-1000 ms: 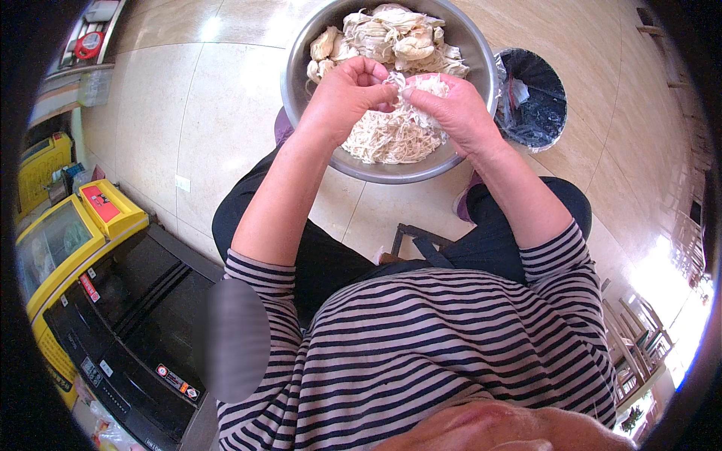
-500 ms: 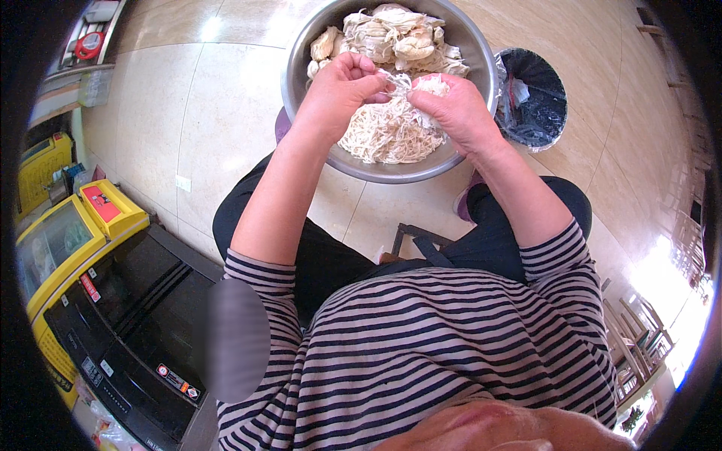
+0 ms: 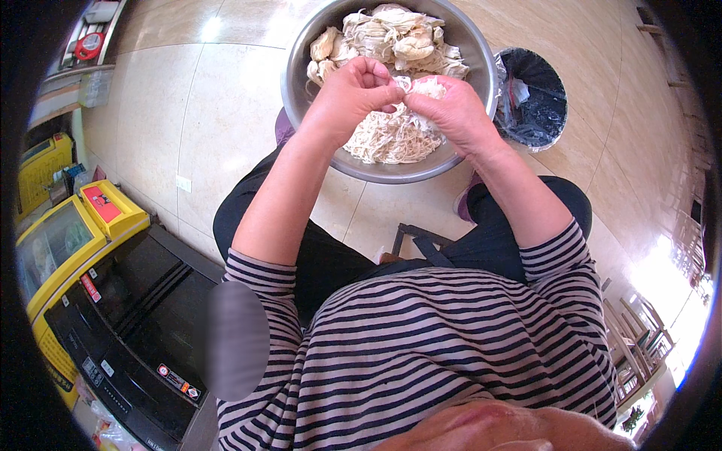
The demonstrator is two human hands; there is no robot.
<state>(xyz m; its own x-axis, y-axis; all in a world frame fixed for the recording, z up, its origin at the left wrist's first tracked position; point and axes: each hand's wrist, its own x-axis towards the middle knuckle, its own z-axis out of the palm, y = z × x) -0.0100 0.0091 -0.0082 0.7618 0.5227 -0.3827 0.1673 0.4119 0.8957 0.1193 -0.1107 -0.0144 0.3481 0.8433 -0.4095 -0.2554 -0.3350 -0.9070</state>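
A large steel basin [image 3: 481, 56] stands on the floor in front of my knees. Its far half holds big pale chunks of what looks like cooked chicken [image 3: 391, 34]; in the near half lies a heap of fine chicken shreds [image 3: 395, 141]. Above that heap, my right hand [image 3: 459, 113] is closed around a clump of pale chicken [image 3: 431, 89]. My left hand [image 3: 350, 99] meets it from the left, thumb and forefinger pinched on strands at the clump's edge. The fingertips of both hands nearly touch, and my right hand's lower fingers are hidden.
Just right of the basin is a round bin [image 3: 545, 105] with a black liner and some litter inside. A black chest freezer [image 3: 143, 301] and a yellow-framed glass case [image 3: 60, 240] stand at the left. Wooden chairs [image 3: 639, 338] line the right side.
My left hand has shifted slightly right and down, its pinch now against the clump in my right hand. The strands that stretched between the hands no longer show. My right hand has barely moved.
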